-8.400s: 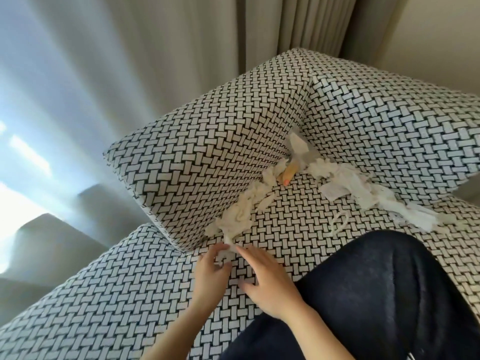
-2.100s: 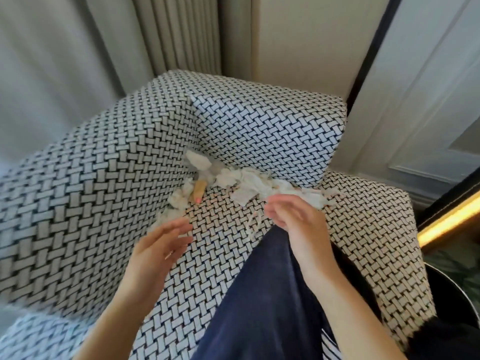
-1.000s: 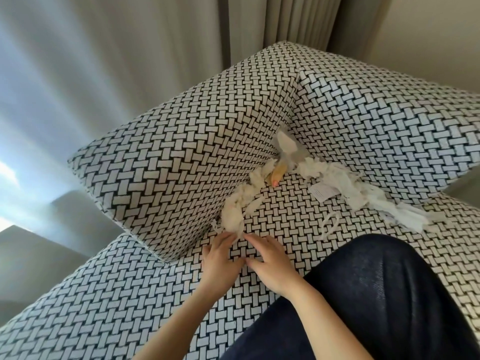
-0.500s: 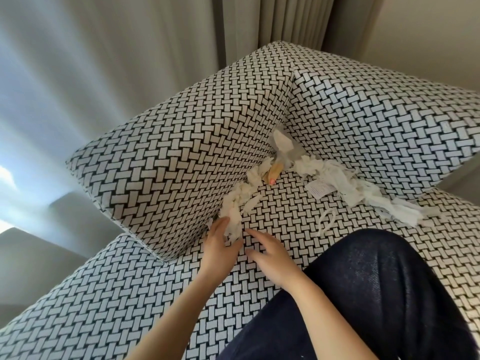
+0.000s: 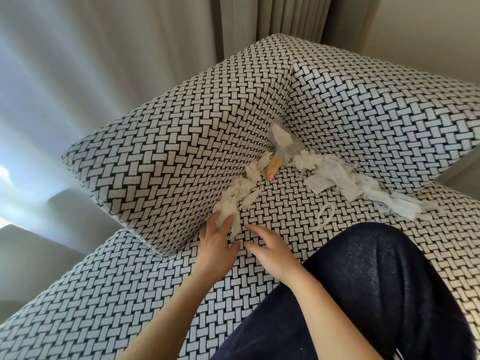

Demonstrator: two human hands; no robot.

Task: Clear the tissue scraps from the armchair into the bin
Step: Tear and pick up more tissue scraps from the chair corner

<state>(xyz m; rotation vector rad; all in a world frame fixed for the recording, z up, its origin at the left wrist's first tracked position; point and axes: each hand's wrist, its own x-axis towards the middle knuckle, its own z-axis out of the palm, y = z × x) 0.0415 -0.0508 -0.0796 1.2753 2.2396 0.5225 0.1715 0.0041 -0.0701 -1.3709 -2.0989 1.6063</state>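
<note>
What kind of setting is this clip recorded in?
Probably a living room or hotel room: a padded armchair in a woven black-and-white pattern stands against long curtains with daylight behind them, and torn tissue scraps lie on its seat.

1. From my remote feed, the black-and-white basket-weave cloth armchair looks like coarse, matt upholstery with a raised weave.
2. The torn white tissue scraps are thin, crumpled paper, matt and fuzzy at the edges.
3. The small white printed paper label looks smoother.
4. The dark navy trouser leg looks like finely textured matt cloth.
5. The pale grey pleated curtains look like smooth, soft fabric.
</note>
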